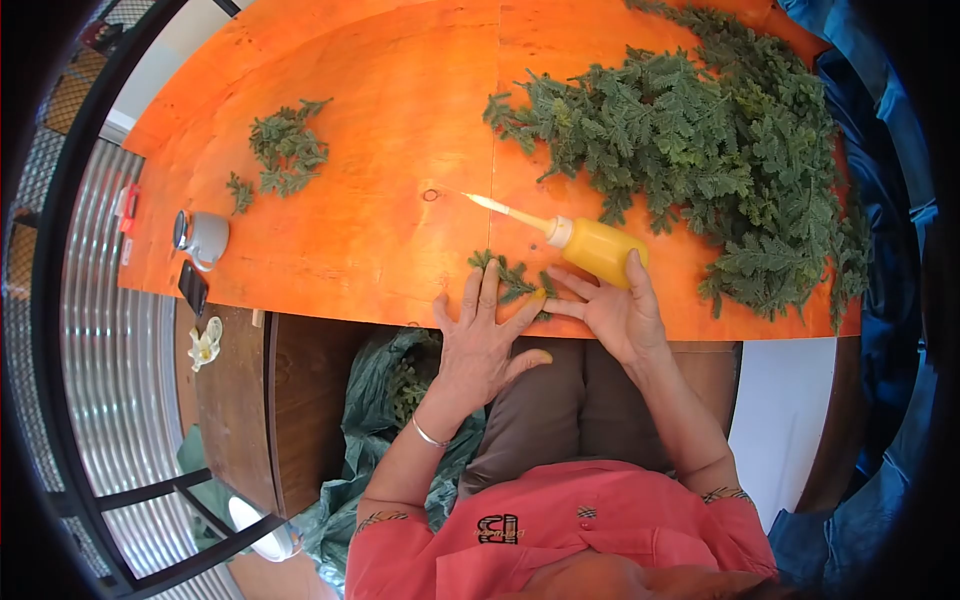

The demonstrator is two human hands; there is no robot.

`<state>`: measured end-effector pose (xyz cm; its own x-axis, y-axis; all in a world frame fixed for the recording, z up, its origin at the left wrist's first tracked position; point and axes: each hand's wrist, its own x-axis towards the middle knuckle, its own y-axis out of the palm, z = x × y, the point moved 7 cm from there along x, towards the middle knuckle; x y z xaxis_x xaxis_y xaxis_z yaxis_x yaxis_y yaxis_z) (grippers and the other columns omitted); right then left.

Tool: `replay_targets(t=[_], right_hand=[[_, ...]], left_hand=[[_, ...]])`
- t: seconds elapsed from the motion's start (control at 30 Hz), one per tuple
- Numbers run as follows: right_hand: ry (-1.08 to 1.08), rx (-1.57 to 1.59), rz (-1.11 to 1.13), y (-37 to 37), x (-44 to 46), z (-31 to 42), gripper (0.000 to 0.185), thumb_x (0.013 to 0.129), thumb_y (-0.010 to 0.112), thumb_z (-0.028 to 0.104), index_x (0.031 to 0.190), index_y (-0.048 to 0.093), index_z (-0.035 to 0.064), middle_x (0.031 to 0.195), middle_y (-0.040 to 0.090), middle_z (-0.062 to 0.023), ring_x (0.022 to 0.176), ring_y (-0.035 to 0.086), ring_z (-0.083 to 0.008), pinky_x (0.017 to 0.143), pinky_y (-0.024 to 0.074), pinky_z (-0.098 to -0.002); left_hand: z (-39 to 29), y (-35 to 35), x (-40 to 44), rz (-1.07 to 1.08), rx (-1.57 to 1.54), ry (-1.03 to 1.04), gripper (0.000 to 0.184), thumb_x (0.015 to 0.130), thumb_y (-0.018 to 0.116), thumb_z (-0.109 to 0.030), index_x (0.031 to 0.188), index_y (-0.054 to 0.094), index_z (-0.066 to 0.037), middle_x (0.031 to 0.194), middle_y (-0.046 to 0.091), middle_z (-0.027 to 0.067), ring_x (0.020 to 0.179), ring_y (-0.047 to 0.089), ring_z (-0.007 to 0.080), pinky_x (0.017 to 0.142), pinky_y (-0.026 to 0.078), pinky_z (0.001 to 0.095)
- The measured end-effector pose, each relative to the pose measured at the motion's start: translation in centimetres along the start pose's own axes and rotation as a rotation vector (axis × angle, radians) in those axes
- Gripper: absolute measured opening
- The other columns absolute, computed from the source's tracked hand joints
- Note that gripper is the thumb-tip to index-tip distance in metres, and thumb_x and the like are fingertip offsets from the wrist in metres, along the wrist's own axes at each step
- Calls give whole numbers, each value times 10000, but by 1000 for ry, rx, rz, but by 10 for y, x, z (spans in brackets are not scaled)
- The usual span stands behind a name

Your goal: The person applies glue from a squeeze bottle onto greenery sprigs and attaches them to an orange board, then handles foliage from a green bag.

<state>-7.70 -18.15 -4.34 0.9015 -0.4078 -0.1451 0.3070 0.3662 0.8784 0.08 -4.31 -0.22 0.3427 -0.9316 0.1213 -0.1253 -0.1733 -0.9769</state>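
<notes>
My left hand is palm down at the table's front edge, fingers spread. Its fingertips rest on a small green conifer sprig, and yellow stains show on its thumb and a fingertip. A yellow squeeze bottle with a long pale nozzle points left above the sprig. Against the bottle's base lies one digit of my right hand, which appears to hold it; part of the grip is hidden. Two other fingers of that hand reach left to the sprig's right end, close to my left fingertips.
A large heap of conifer branches covers the right of the orange table. Smaller sprigs lie at left, with a grey mug and a phone near the edge. Below is a green plastic bag with greenery.
</notes>
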Motion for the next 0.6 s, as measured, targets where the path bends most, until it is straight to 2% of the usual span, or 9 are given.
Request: replay_targets(t=[0.13, 0.27, 0.37, 0.43, 0.47, 0.6], right_hand=[[-96, -126, 12, 4, -7, 15, 603, 955, 523, 483, 1399, 385, 99, 1429, 420, -154, 1268, 473, -339, 1028, 409, -566], [-388, -327, -59, 18, -36, 70, 679, 884, 651, 457, 1384, 374, 91, 1415, 438, -182, 1256, 496, -308, 1030, 434, -479], [-527, -544, -65, 34, -57, 101, 789, 814, 749, 419, 1384, 331, 70, 1386, 456, -219, 1252, 501, -305, 1013, 452, -431], [-577, -771, -88, 55, -68, 111, 862, 773, 797, 391, 1388, 294, 56, 1365, 467, -242, 1243, 509, -305, 1001, 460, -413], [-605, -833, -94, 64, -70, 112, 863, 755, 819, 349, 1362, 289, 41, 1327, 495, -251, 1217, 526, -305, 991, 466, -405], [-636, -1016, -105, 78, -73, 112, 852, 706, 858, 315, 1310, 326, 36, 1293, 525, -247, 1184, 549, -296, 988, 468, -403]], left_hand=[[1, 1, 1, 23, -24, 3, 693, 740, 656, -610, 1344, 533, -291, 1502, 260, 251, 1372, 260, 394, 984, 235, 608], [5, -1, -1, -12, -83, -5, 695, 723, 665, -616, 1339, 543, -316, 1508, 249, 256, 1365, 246, 430, 988, 242, 592], [6, -8, 0, -78, -96, 34, 665, 726, 642, -630, 1283, 603, -268, 1473, 299, 265, 1304, 303, 442, 991, 245, 551], [10, -10, 1, -52, -110, 45, 666, 725, 641, -627, 1281, 603, -263, 1477, 290, 275, 1331, 267, 468, 1020, 228, 588], [11, -9, 0, -38, -117, 51, 666, 724, 640, -625, 1280, 603, -260, 1479, 285, 280, 1344, 248, 481, 1035, 220, 606], [14, -8, -4, -56, -109, 68, 642, 726, 644, -607, 1263, 609, -256, 1484, 263, 305, 1400, 163, 498, 1103, 132, 628]])
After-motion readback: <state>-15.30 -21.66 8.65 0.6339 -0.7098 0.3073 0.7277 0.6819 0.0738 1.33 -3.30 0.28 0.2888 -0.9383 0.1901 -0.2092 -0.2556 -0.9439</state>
